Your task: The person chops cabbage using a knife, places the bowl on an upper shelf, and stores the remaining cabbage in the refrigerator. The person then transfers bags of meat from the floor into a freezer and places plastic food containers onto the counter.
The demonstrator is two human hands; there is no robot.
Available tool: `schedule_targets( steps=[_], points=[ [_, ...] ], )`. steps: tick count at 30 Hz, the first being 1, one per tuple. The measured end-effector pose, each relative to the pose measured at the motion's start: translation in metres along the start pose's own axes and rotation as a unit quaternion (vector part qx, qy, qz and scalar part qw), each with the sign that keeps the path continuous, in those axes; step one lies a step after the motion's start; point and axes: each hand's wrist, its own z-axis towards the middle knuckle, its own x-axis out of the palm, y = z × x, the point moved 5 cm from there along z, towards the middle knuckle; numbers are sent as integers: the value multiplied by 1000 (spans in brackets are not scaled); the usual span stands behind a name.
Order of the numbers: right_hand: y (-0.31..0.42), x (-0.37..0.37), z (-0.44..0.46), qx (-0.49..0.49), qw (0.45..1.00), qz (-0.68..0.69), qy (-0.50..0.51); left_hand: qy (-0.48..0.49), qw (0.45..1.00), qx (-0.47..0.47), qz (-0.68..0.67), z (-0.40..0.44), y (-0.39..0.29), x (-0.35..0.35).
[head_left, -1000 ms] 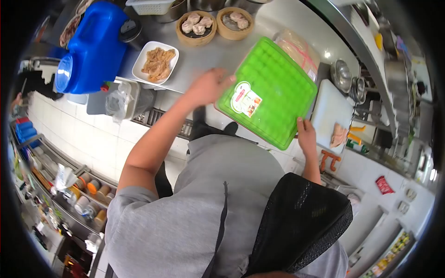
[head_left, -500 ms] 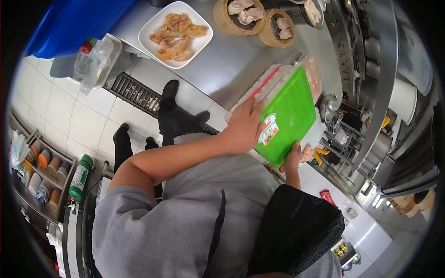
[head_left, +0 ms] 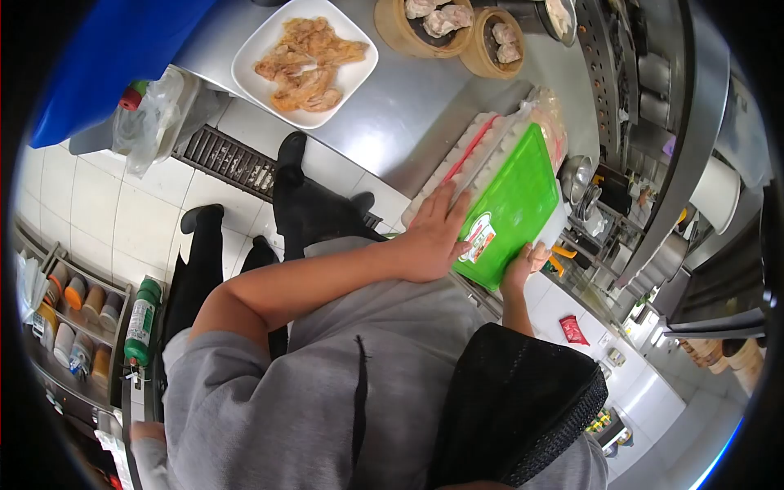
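A flat green plastic lid point(head_left: 523, 196) with a white and orange sticker point(head_left: 482, 238) stands tilted in front of me. My left hand point(head_left: 429, 233) rests along its near left edge, fingers stretched out and slightly apart, thumb by the sticker. At the lid's lower right corner, my right hand point(head_left: 518, 265) grips the edge, its fingertips partly hidden. Directly behind the lid are pale trays point(head_left: 449, 159) with a red strip on them. A clear plastic bag point(head_left: 549, 122) lies at their far end. Whether the lid sits on a box I cannot tell.
On the steel counter point(head_left: 392, 143) stand a white square plate point(head_left: 245, 73) of cooked meat and two bamboo steamers point(head_left: 425, 49) with dumplings. Metal bowls point(head_left: 578, 175) are at the right. Another person's black boots point(head_left: 290, 159) show near the floor grate point(head_left: 224, 159). Spice bottles point(head_left: 75, 290) fill a rack at left.
The view has shifted slightly. My left fingers look a little more spread along the lid's edge, while my right hand keeps its grip. A person's leg and part of a sleeve show more at left.
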Motion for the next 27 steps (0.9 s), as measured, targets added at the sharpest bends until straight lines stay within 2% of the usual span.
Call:
schedule_targets(
  steps=[6, 7, 9, 10, 11, 13, 14, 15, 16, 17, 18, 19, 20, 22, 23, 27],
  points=[
    [-12, -10, 7, -36, 999, -26, 0, -23, 999, 24, 21, 0, 2, -1],
    [-14, -12, 8, -28, 1000, -8, -13, -6, 999, 36, 31, 2, -1, -3],
    [-25, -11, 14, -6, 995, 95, 34, -35, 999, 10, 40, 8, -7, -11],
    [-38, -16, 25, -45, 997, 58, 38, -95, 991, 12, 92, 14, -16, -21],
    [-44, -14, 28, -27, 992, 106, 56, -69, 992, 29, 103, 23, -23, -24],
    [-43, -16, 27, 3, 982, 179, 58, -7, 993, -61, 106, 43, -23, -28],
    [-39, -15, 24, 11, 977, 193, 85, 19, 991, -47, 123, 50, -32, -26],
    [-35, -14, 22, 16, 971, 208, 112, 21, 989, -95, 109, 58, -34, -26],
    [-34, -17, 23, 26, 967, 235, 95, 22, 985, -143, 96, 65, -37, -25],
    [-33, -17, 23, 38, 973, 202, 109, 44, 984, -128, 116, 72, -43, -19],
    [-36, -15, 25, 50, 976, 169, 125, 20, 983, -131, 128, 77, -48, -18],
    [-42, -15, 28, 60, 973, 195, 111, -6, 981, -134, 139, 82, -52, -17],
    [-45, -12, 31, 52, 974, 185, 123, 14, 980, -119, 159, 90, -48, -14],
    [-52, -7, 29, 52, 970, 202, 124, -51, 967, -133, 211, 107, -25, -20],
    [-50, -5, 29, 26, 972, 204, 118, -37, 965, -118, 230, 115, -20, -16],
    [-49, -9, 31, -40, 973, 204, 104, -114, 938, -50, 324, 118, -14, -12]
  ],
)
